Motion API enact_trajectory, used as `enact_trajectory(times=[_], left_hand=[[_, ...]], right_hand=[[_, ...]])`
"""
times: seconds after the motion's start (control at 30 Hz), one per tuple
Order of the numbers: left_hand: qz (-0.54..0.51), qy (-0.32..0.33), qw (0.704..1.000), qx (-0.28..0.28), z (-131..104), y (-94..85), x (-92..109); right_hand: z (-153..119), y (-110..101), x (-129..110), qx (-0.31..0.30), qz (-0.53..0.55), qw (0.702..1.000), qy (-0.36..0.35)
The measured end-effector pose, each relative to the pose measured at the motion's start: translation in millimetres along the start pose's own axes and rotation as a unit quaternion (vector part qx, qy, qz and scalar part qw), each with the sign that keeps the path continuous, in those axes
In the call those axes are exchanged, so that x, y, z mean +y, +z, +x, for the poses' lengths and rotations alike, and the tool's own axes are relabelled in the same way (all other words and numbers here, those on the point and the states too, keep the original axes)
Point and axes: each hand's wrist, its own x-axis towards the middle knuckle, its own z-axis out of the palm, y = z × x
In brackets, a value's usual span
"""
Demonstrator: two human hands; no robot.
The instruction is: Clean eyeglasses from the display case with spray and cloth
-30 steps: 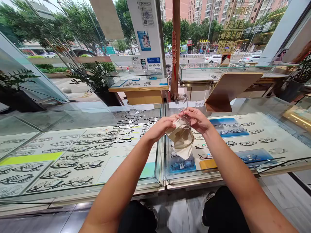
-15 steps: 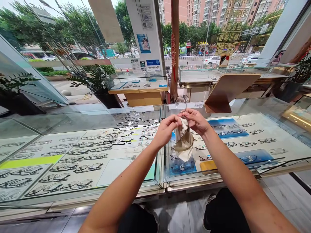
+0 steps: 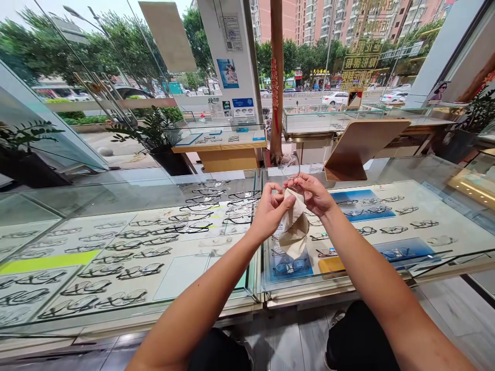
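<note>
Over the glass display counter, my left hand (image 3: 273, 208) pinches a cream cleaning cloth (image 3: 294, 234) that hangs down in folds. My right hand (image 3: 314, 195) is closed on a pair of eyeglasses (image 3: 291, 164) with thin frames. One round lens rises above the fingers; the other part of the glasses is mostly covered by the cloth and fingers. The two hands almost meet, with the cloth between them and against the glasses.
Beneath my hands, the glass counter (image 3: 260, 288) holds rows of eyeglasses (image 3: 141, 269) on both sides. A wooden-backed tilted stand (image 3: 363, 147) rests on it at the right. Behind are a wooden pole (image 3: 276, 77), potted plants (image 3: 154, 135) and another display case (image 3: 224, 148).
My left hand has shifted slightly, its thumb now pressing lower and further right on the cloth. The glasses have tilted a little in my right hand.
</note>
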Motion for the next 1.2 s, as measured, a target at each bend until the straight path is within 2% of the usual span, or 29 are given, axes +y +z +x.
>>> enact_trajectory(times=[0.1, 0.23, 0.4, 0.53, 0.67, 0.87, 1.03, 1.2], left_hand=[[0.043, -0.039, 0.998, 0.000, 0, -1.7, 0], [0.075, -0.046, 0.996, -0.015, 0, -3.3, 2], [0.000, -0.047, 0.999, -0.023, 1, -1.7, 7], [-0.066, -0.078, 0.995, -0.008, 1, -0.3, 9], [-0.105, -0.102, 0.989, -0.017, -1, 1.3, 9], [-0.036, -0.077, 0.996, -0.005, -3, 2.4, 1], [-0.051, -0.076, 0.995, -0.035, -5, 4.1, -1], [-0.035, -0.033, 0.999, 0.002, -8, 7.0, -4]], right_hand=[[0, 1, 0, 0.001, -0.001, 1.000, -0.015], [-1, 2, 2, -0.004, -0.024, 0.999, -0.021], [-2, 3, 1, -0.002, -0.025, 0.999, -0.020], [-2, 5, 2, 0.008, -0.024, 1.000, -0.006], [-3, 6, 4, 0.023, -0.021, 1.000, -0.002], [-5, 8, 5, 0.012, -0.027, 0.999, -0.012], [-6, 11, 3, 0.017, -0.027, 0.999, -0.014], [-7, 17, 4, 0.020, -0.008, 1.000, -0.001]])
